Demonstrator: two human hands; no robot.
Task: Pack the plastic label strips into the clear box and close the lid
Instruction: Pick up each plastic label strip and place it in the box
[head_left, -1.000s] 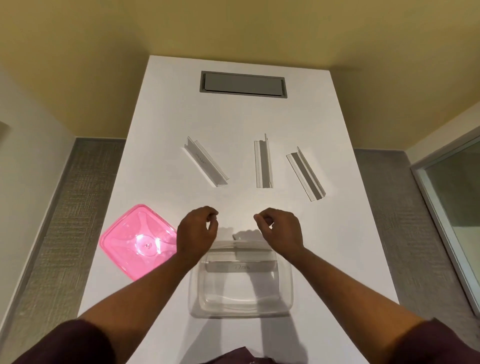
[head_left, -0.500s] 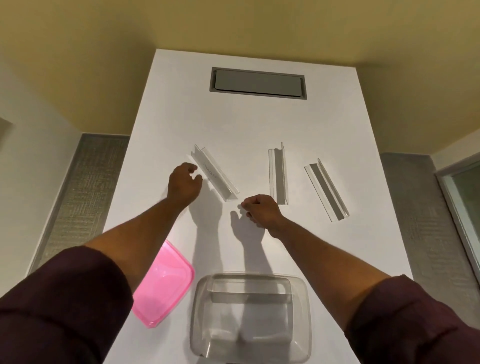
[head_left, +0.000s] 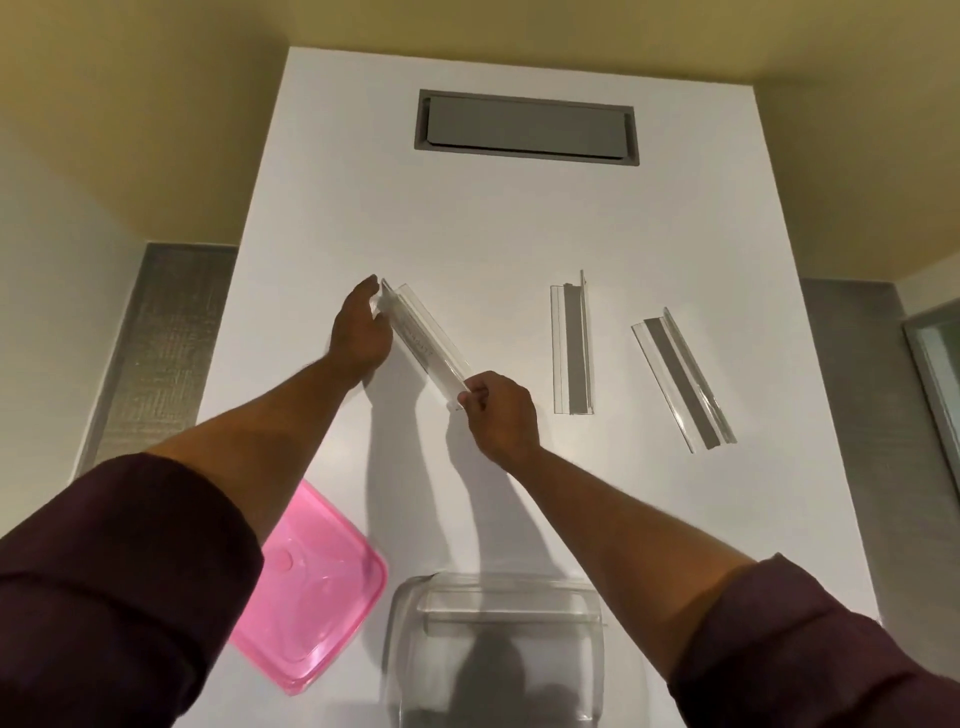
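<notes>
Three clear plastic label strips lie on the white table. My left hand grips the far end of the left strip, and my right hand pinches its near end. The middle strip and the right strip lie untouched farther right. The clear box stands open at the table's near edge, with one strip lying inside against its far wall. Its pink lid rests flat on the table to the left of the box.
A grey rectangular hatch is set into the table's far end. Grey carpet runs along both long sides of the table. A glass panel edge shows at the far right.
Both hands moved from above the box out to the left strip and closed on its two ends. The camera leaned forward, so the box and lid now sit lower in the frame.
</notes>
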